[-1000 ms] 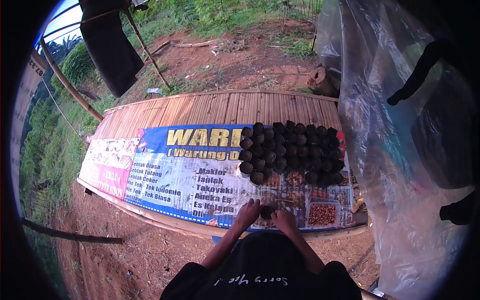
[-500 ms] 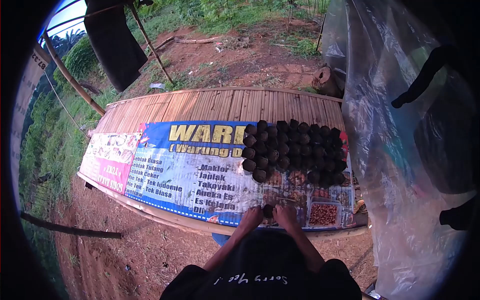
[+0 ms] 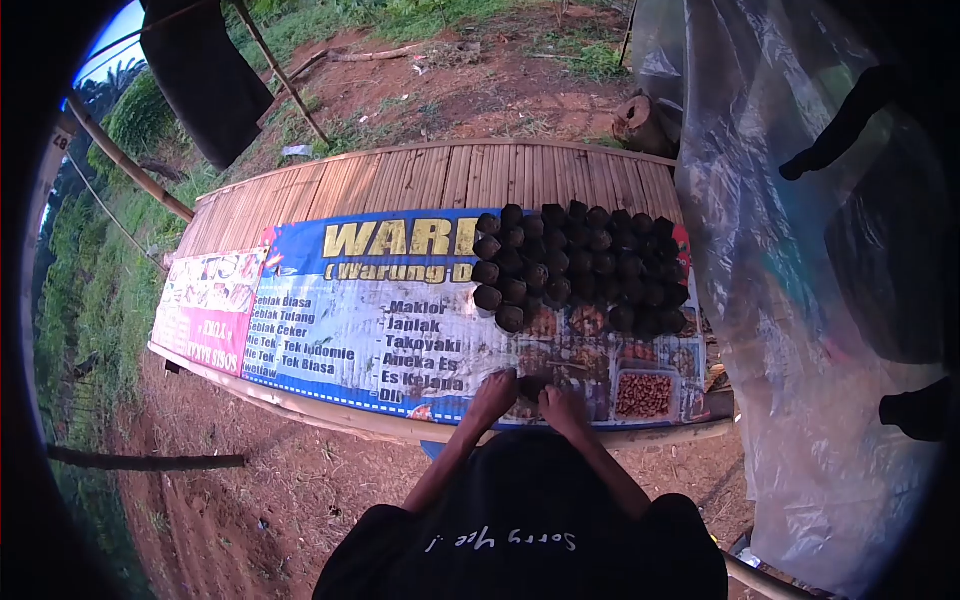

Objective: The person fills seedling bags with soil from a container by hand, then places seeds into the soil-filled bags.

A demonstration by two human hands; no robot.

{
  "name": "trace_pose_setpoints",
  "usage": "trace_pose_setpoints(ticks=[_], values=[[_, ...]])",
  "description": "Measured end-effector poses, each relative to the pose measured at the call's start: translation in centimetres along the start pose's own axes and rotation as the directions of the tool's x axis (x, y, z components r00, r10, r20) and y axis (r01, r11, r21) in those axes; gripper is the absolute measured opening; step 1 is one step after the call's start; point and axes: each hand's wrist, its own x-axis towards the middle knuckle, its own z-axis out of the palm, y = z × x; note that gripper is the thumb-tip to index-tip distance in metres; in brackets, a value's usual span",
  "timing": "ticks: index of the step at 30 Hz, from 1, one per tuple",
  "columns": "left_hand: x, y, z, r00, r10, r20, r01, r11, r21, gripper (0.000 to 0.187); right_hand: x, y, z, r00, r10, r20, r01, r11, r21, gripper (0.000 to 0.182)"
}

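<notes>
Between my two hands, near the table's front edge, is a small dark pot that looks like a seedling pot. My left hand grips its left side with the fingers closed. From the right, my right hand closes on the other side. The pot's lower part is hard to make out. Beyond my hands stands a block of several similar dark pots, packed in rows with their open tops up. To the right of my right hand sits a clear rectangular container of reddish-brown seeds or nuts.
A printed banner covers much of the bamboo-slat table. Clear plastic sheeting hangs along the right side. A dark cloth hangs at the upper left near bamboo poles. Bare soil and plants lie around the table.
The camera view has tilted down, so the table and its things appear higher. My hands, still around the small pot, have moved slightly forward over the banner.
</notes>
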Motion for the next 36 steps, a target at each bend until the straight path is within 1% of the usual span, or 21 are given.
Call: trace_pose_setpoints(ticks=[2,4,6,7,10,11,12,13,15,17,18,19,20,22,25,27,28,31,33,34,36], values=[[0.3,0.8,-0.5,0.99,0.109,-0.091,-0.109,0.994,-0.002,0.009,0.5,0.5,0.2,1.0,-0.013,0.004,0.013,1.0,-0.011,0.028],[0.7,0.0,-0.4,0.987,0.133,-0.094,-0.136,0.99,-0.024,0.013,-0.2,0.0,0.1,0.998,0.008,-0.055,-0.004,0.998,0.067,0.026],[1.1,0.4,-1.2,0.979,0.2,-0.037,-0.198,0.979,0.039,0.012,-0.7,0.1,0.3,1.0,0.011,-0.016,-0.011,0.998,0.054,0.027],[1.3,0.7,-1.3,0.971,0.238,-0.025,-0.232,0.961,0.151,0.01,-0.5,0.2,0.2,1.0,0.004,-0.002,-0.003,0.999,0.043,0.028],[1.9,1.1,-2.2,0.963,0.27,0.019,-0.269,0.947,0.176,0.011,-1.0,-0.5,-0.1,0.998,0.057,0.038,-0.058,0.998,0.039,0.029],[2.0,0.6,-2.0,0.96,0.277,0.041,-0.279,0.934,0.222,0.014,-1.1,-0.5,0.0,0.997,0.061,0.043,-0.063,0.997,0.041,0.029],[1.9,0.4,-1.8,0.96,0.277,0.045,-0.28,0.935,0.218,0.014,-1.2,-0.4,-0.2,0.994,0.038,0.1,-0.044,0.997,0.059,0.032],[1.7,0.2,-1.6,0.962,0.272,0.031,-0.272,0.939,0.209,0.014,-1.1,-0.2,-0.3,0.988,0.014,0.156,-0.026,0.997,0.076,0.035],[1.1,0.2,-1.4,0.966,0.259,0.02,-0.258,0.945,0.2,0.015,-1.0,-0.2,-1.3,0.988,0.038,0.151,-0.055,0.992,0.111,0.038],[-0.1,0.8,-1.1,0.987,0.068,-0.143,-0.044,0.985,0.166,0.02,-1.0,-0.3,-1.6,0.986,0.066,0.153,-0.089,0.985,0.15,0.041],[-0.7,1.5,-1.1,0.988,0.067,-0.139,-0.044,0.985,0.166,0.02,-0.8,-0.2,-1.7,0.991,0.089,0.104,-0.1,0.99,0.103,0.044],[-1.4,2.1,-1.2,0.991,-0.083,-0.103,0.092,0.993,0.081,0.024,-0.5,-0.2,-2.0,0.993,0.109,0.053,-0.112,0.992,0.054,0.047],[-2.1,2.6,-1.0,0.972,-0.23,-0.054,0.231,0.973,0.002,0.027,-0.3,-0.2,-2.2,0.992,0.113,0.055,-0.116,0.992,0.054,0.047],[-2.8,2.4,-0.2,0.973,-0.224,-0.053,0.227,0.973,0.041,0.033,0.0,-0.8,-3.0,1.0,0.004,0.017,-0.003,0.998,-0.065,0.042],[-3.2,2.1,0.4,0.974,-0.222,-0.053,0.22,0.975,-0.043,0.027,0.6,-0.2,-1.7,0.997,-0.07,-0.036,0.068,0.996,-0.051,0.034],[-3.1,2.1,0.3,0.987,-0.132,-0.087,0.123,0.987,-0.106,0.022,0.7,-0.1,-1.5,0.994,-0.107,-0.029,0.105,0.993,-0.058,0.031],[-2.9,2.4,0.2,0.987,-0.13,-0.09,0.12,0.987,-0.107,0.022,0.8,-0.1,-1.6,0.99,-0.142,-0.025,0.14,0.988,-0.063,0.029],[-2.5,3.1,-0.6,0.983,-0.126,-0.133,0.117,0.99,-0.074,0.017,0.3,-0.7,-2.4,0.984,-0.172,-0.05,0.168,0.982,-0.081,0.028],[-2.3,3.3,-1.1,0.983,-0.071,-0.166,0.056,0.994,-0.098,0.016,0.2,-1.2,-2.6,0.986,-0.15,-0.079,0.145,0.987,-0.065,0.029],[-1.9,2.7,-0.7,0.984,-0.073,-0.165,0.058,0.994,-0.098,0.016,0.1,-1.4,-2.6,0.986,-0.127,-0.107,0.122,0.991,-0.05,0.03],[-1.1,2.0,0.0,0.991,-0.09,-0.095,0.087,0.996,-0.035,0.014,0.1,-0.9,-1.5,0.991,-0.099,-0.086,0.094,0.994,-0.059,0.03]])
